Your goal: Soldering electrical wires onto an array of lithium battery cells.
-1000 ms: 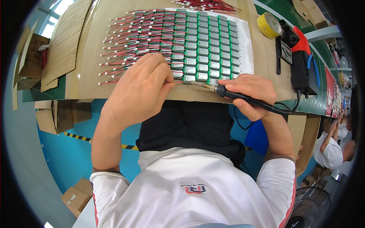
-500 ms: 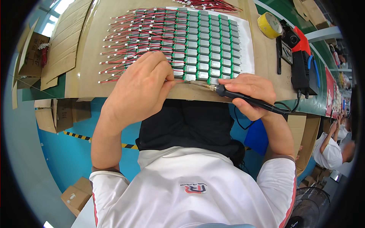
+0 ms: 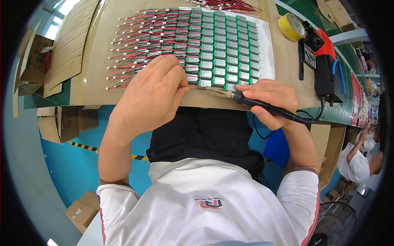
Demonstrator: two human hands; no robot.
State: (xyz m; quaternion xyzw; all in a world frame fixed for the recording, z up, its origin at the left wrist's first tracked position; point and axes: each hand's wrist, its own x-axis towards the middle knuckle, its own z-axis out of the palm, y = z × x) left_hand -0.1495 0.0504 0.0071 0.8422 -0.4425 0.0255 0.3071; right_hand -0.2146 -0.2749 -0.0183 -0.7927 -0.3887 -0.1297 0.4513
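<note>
Rows of grey battery packs with green edges lie on a white sheet at the table's near middle. Red and black wires with white plugs run out from the left rows. Pinched in my left hand is a thin red wire, its end by the nearest row. My right hand grips the black handle of a soldering iron. The iron's metal tip points left and reaches the wire end at the nearest pack's edge. My left fingers partly hide the lower left packs and wires.
Right of the packs stand a yellow tape roll, a black power box with the iron's cord, and blue-handled pliers. More red wires lie at the far edge. Cardboard leans left; co-workers sit far right.
Both my hands and the soldering iron stay almost still at the same pack. At the far right, a co-worker's arms have shifted slightly.
</note>
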